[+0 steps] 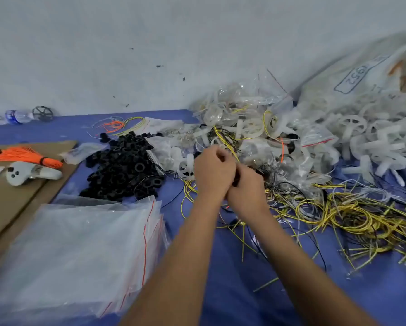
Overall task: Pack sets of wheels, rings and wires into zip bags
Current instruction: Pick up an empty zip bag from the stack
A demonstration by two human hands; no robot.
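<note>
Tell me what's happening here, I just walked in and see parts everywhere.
A person is packing kits on a blue-covered table. Both hands meet mid-table: the left hand and right hand close together around small dark parts and thin wires; exactly what is hidden. Black rings are piled left, empty zip bags stacked nearer, yellow wires and white wheels right.

Small assembly workshop: heaped plastic wheels (pixel 352 128), loose wires (pixel 352 215), stacked zip bags (pixel 79 250)

Matt black rubbery rings (pixel 124 165); beside them glossy clear plastic zip bags (pixel 75 252), translucent white plastic wheels (pixel 352 124), matt brown cardboard (pixel 21 196).
</note>
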